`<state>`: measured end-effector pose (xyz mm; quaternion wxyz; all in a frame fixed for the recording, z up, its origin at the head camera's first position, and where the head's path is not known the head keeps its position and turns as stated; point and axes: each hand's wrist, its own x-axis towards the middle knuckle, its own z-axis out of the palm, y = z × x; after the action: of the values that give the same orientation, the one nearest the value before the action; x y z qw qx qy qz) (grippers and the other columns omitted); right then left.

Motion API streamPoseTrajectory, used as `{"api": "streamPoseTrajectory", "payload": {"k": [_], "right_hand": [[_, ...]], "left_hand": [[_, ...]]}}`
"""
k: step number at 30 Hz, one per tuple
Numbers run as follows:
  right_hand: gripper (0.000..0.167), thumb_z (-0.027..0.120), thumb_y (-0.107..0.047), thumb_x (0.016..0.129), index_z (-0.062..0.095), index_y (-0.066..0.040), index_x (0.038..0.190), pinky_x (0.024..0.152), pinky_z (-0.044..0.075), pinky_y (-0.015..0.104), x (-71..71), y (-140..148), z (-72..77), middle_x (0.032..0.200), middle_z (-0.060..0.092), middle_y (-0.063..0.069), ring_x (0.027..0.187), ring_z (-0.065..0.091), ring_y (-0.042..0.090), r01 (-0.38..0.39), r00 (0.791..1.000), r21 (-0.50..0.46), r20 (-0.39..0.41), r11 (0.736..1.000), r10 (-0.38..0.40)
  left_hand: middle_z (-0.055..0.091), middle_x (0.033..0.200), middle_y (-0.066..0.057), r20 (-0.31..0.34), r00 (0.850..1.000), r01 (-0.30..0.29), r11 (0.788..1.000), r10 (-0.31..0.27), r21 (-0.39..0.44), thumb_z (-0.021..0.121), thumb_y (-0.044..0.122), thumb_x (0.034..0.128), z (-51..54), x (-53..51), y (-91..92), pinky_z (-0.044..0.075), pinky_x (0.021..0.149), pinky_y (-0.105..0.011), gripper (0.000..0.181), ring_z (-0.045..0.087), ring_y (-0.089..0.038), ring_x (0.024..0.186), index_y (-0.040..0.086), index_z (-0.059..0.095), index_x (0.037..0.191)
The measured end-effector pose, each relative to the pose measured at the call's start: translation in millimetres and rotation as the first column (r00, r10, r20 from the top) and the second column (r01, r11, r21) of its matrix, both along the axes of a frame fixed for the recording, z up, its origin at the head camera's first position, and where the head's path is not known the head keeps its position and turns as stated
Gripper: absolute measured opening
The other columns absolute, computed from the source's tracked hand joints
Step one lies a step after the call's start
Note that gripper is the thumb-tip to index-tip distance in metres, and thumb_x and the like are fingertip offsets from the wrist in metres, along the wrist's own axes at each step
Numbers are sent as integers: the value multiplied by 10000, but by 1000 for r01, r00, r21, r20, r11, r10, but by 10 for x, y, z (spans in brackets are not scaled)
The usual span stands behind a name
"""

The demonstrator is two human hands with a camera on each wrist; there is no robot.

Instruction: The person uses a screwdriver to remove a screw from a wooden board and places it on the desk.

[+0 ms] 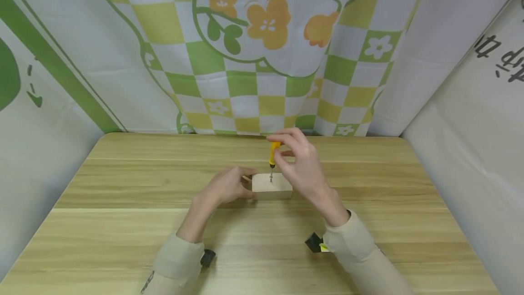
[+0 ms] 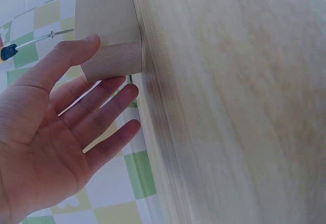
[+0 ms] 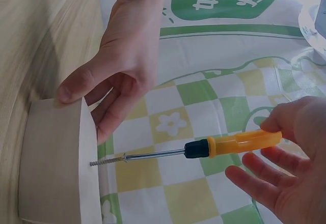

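A pale wooden block [image 1: 264,188] lies on the table, and my left hand [image 1: 227,186] holds its left end between thumb and fingers. In the left wrist view the thumb [image 2: 84,48] presses one side of the block [image 2: 107,20], while the lower fingers are spread apart. A screw [image 3: 108,161] stands in the block's top face, its threads largely showing. The tip of a screwdriver [image 3: 244,142] with a yellow handle and dark collar meets the screw head. My right hand [image 1: 304,163] holds that handle near its upper end with thumb and fingertips.
The wood-grain table [image 1: 135,236] extends around the block. A checked, flower-patterned curtain [image 1: 254,85] hangs along the far edge, and white cloth walls [image 1: 471,140] stand at both sides. Dark wrist devices [image 1: 314,242] stick out from both sleeves.
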<state>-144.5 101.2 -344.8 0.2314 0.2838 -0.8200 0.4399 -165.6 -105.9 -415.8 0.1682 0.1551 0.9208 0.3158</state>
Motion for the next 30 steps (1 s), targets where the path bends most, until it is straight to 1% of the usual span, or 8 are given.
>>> {"api": "streamPoseTrajectory", "payload": {"k": [3, 6, 13, 17, 20, 24, 26, 30], "right_hand": [[260, 731, 9, 864, 719, -36, 1119, 730, 608, 240, -7, -5, -16, 1126, 580, 124, 954, 623, 209, 6, 1000, 4, -19, 1000, -6], [262, 751, -1, 851, 727, -45, 1109, 714, 603, 222, -13, -5, -30, 1090, 575, 116, 906, 613, 198, 5, 1000, -7, -25, 1000, -5], [296, 714, 45, 860, 671, -33, 1143, 703, 610, 266, -17, -5, -39, 1054, 621, 98, 893, 662, 203, 0, 1000, -38, 11, 999, 0], [297, 673, 79, 858, 664, -36, 1131, 705, 611, 263, -14, -6, -32, 1087, 611, 97, 897, 660, 203, -2, 1000, -43, 14, 999, 3], [277, 711, 34, 861, 674, -49, 1123, 703, 611, 257, -13, -7, -33, 1107, 575, 97, 895, 644, 200, 1, 1000, -34, 13, 999, -1], [269, 751, -24, 859, 691, -64, 1118, 699, 610, 257, -10, -8, -34, 1066, 573, 91, 874, 640, 198, 5, 1000, -28, 16, 1000, -4], [272, 738, 0, 861, 688, -65, 1121, 702, 609, 255, -7, -10, -29, 1053, 589, 86, 877, 646, 196, 4, 1000, -20, 18, 1000, -4], [285, 638, 90, 862, 669, -54, 1106, 714, 610, 271, 0, -11, -18, 1067, 622, 82, 904, 644, 197, -5, 1000, -22, 28, 1000, 6]], "left_hand": [[675, 1296, -34, -1, 1000, 0, 1000, 0, -3, 855, 280, 753, -2, 4, -1, 555, 940, -408, 685, 693, -188, 1073, 180, 599, 1380], [677, 1294, -35, -4, 1000, -1, 1000, 1, -4, 856, 279, 753, -5, 6, -3, 553, 943, -409, 682, 694, -189, 1072, 179, 602, 1378], [683, 1282, -32, -4, 1000, -4, 1000, 4, -6, 859, 288, 745, -7, 2, -2, 549, 947, -406, 688, 694, -184, 1068, 185, 603, 1376], [699, 1251, -19, -5, 1000, -5, 1000, 5, -1, 858, 283, 742, -7, 0, 1, 548, 937, -414, 682, 702, -169, 1046, 193, 610, 1370], [704, 1245, -18, -9, 1000, -3, 1000, 3, -6, 856, 291, 742, -5, 3, 1, 542, 946, -428, 686, 706, -167, 1042, 198, 606, 1375], [700, 1255, -24, -14, 1000, -1, 1000, 1, -10, 856, 295, 743, 0, 7, 1, 539, 957, -432, 692, 706, -171, 1045, 198, 602, 1380], [698, 1258, -25, -12, 1000, 1, 1000, -1, -8, 856, 292, 742, 0, 6, 0, 542, 950, -427, 694, 706, -170, 1042, 195, 602, 1380], [708, 1235, -16, -3, 1000, 6, 1000, -6, 1, 855, 279, 744, 1, 2, 0, 547, 931, -417, 688, 708, -164, 1034, 191, 604, 1378]]}}
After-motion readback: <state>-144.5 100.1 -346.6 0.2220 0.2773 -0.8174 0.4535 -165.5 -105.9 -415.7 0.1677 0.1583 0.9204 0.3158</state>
